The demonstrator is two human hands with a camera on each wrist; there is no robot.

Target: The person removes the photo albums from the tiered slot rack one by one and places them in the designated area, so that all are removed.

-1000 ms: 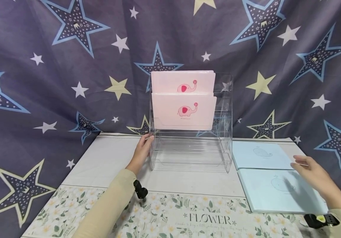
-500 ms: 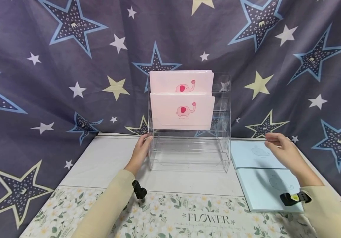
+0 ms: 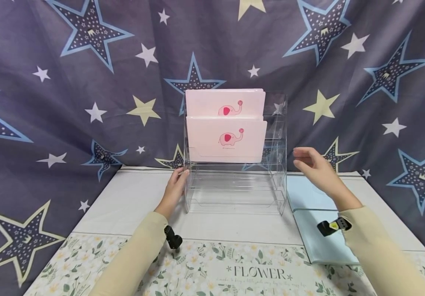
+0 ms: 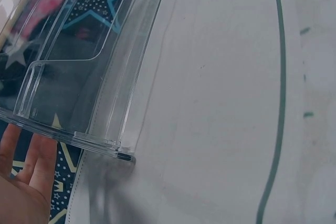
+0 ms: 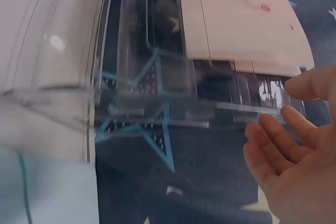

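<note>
A transparent acrylic display rack [image 3: 234, 202] with stepped tiers stands in the middle of the table. Two pink elephant-printed booklets or folders, the front one [image 3: 205, 144] and the rear one [image 3: 205, 102], lean in its upper tiers toward the left; the lower tiers hold nothing. My left hand [image 3: 174, 189] touches the rack's left side, and its fingers [image 4: 43, 163] lie extended against the outer panel in the left wrist view. Just off the rack's right side, my right hand [image 3: 317, 172] hovers with fingers [image 5: 270, 135] relaxed and thumb apart, holding nothing.
Two light blue booklets lie on the table at right, one farther [image 3: 303, 193] and one nearer [image 3: 321, 242]; my right arm partly covers both. A white table cover [image 3: 142, 193] with a floral front band lies beneath. A star-patterned curtain [image 3: 123, 82] hangs close behind.
My right hand has moved left and up from over the blue booklets to beside the rack. The left hand stays at the rack's left side, and the pink pieces have not moved.
</note>
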